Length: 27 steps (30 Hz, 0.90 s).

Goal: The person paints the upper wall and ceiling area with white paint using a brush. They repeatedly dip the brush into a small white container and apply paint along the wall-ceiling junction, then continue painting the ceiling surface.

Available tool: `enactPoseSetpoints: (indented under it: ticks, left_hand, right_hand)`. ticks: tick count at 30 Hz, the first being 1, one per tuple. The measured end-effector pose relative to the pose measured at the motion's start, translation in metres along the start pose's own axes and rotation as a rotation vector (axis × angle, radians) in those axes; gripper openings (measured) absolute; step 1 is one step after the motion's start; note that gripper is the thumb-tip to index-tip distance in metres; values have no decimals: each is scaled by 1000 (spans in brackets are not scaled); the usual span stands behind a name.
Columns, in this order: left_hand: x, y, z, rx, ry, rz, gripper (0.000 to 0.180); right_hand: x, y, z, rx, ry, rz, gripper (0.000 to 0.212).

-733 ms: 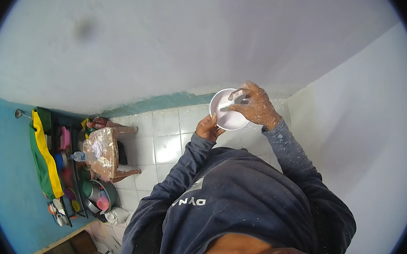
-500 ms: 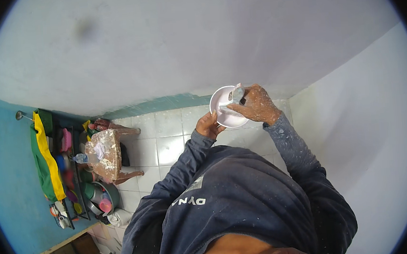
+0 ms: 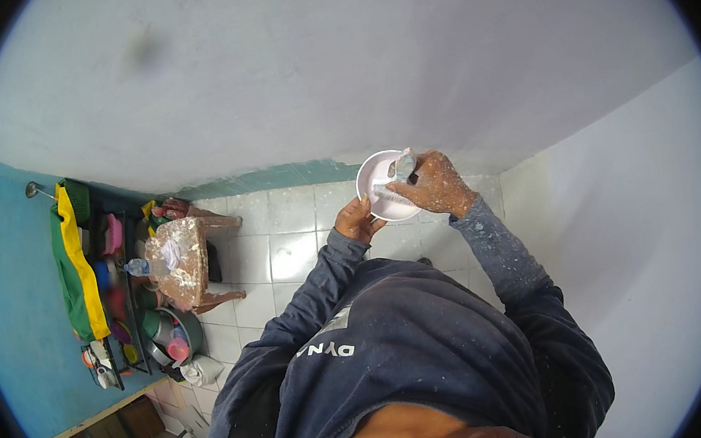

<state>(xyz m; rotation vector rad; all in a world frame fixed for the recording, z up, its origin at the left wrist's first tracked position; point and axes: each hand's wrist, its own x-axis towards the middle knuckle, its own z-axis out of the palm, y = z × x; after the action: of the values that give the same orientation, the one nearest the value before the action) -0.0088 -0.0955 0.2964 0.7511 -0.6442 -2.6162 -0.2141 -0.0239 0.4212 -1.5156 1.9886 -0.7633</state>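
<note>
My left hand (image 3: 356,220) grips the lower left rim of a round white bowl (image 3: 362,183), thumb at the edge and fingers beneath it. Pale pinkish-white paint or paste lies inside. Closed over the bowl's right side, my right hand (image 3: 444,184) holds a paint-crusted, grey-white brush-like tool (image 3: 405,165). One end of the tool sticks up past my fingers near the far rim, while its lower part reaches into the bowl. My fingers cover part of the tool, so its exact kind is unclear. White spatter covers my right hand and sleeve.
Ahead rises a pale wall (image 3: 290,84) with a teal strip (image 3: 281,179) along its base. To the left stand a paint-spattered stool (image 3: 191,260) with a plastic bottle (image 3: 137,268), a dark rack (image 3: 132,318) of household things and a grey basin (image 3: 192,330). White tiles (image 3: 288,257) cover the floor.
The bowl and both hands have shifted very slightly left. The tool has turned a little in my right hand, showing more of its pale side. The grips are unchanged.
</note>
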Motion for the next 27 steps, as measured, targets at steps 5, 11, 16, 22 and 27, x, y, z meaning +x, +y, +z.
enactPoseSetpoints:
  ticks: [5, 11, 16, 22, 27]
  left_hand:
    - [12, 0, -6, -5, 5, -32, 44]
    - [18, 8, -2, 29, -15, 27, 42]
    - [18, -2, 5, 71, -43, -43, 40]
    - [18, -3, 1, 36, -26, 5, 37]
    - [19, -13, 8, 0, -88, -2, 39]
  right_hand:
    - [10, 2, -1, 60, 130, -55, 36]
    - [20, 12, -8, -109, 43, -133, 37]
    - [15, 16, -13, -1, 57, -17, 38]
    - [5, 16, -33, 4, -13, -69, 40]
    - [5, 14, -30, -135, -135, -113, 46]
